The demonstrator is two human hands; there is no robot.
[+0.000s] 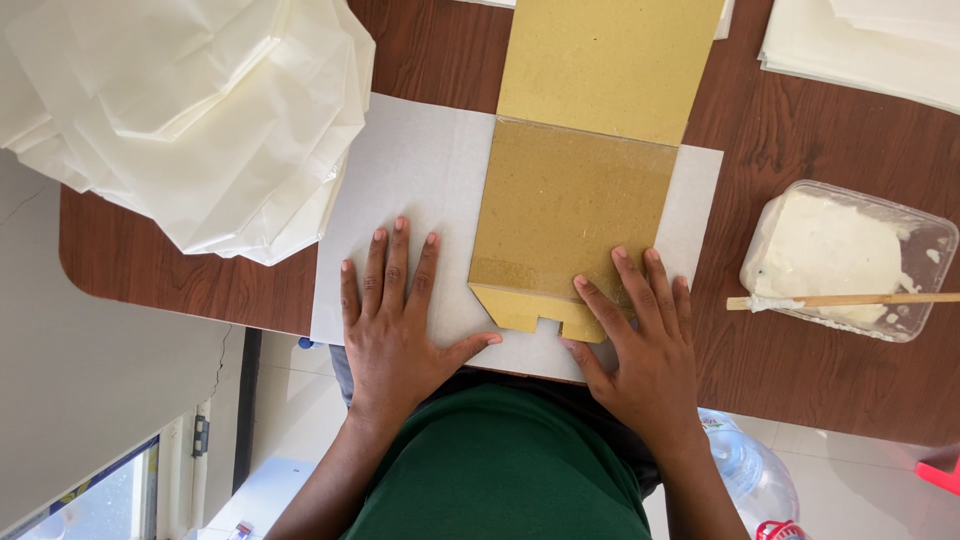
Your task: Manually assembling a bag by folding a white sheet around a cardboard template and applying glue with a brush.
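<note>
Paper bag point(575, 215), brown and flat, lies with its long axis running from the counter's point(150, 270) near edge toward the far edge, its folded bottom flap at the near end. It rests on a grey sheet point(410, 170) that overhangs the near edge. Right hand point(640, 345) is spread flat, fingers pressing the flap's near right corner. Left hand point(395, 315) is spread flat on the sheet, just beside the bag's left edge, not touching it. White paper pile point(190, 110) crowds the far left; a paste tub point(850, 255) with stick point(850, 299) sits right, well apart.
</note>
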